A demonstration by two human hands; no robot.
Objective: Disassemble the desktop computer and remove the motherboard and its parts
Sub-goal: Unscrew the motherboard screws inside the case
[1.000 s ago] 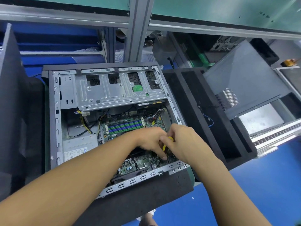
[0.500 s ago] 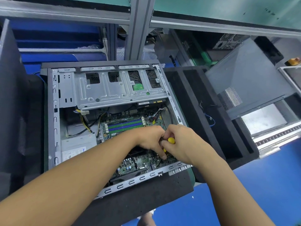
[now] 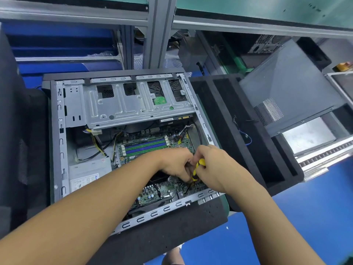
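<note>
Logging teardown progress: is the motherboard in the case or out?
In. The motherboard lies flat inside the open case; the right hand holds a yellow screwdriver down against it.

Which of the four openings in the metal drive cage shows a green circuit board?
The third opening from the left: a green board shows at its lower edge. The other three show only dark parts.

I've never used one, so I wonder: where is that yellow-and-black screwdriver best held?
Hold the screwdriver by its thick striped handle, coming from above: it stands steeply, tip down at the motherboard, so only the handle is free. The right hand grips it there.
</note>
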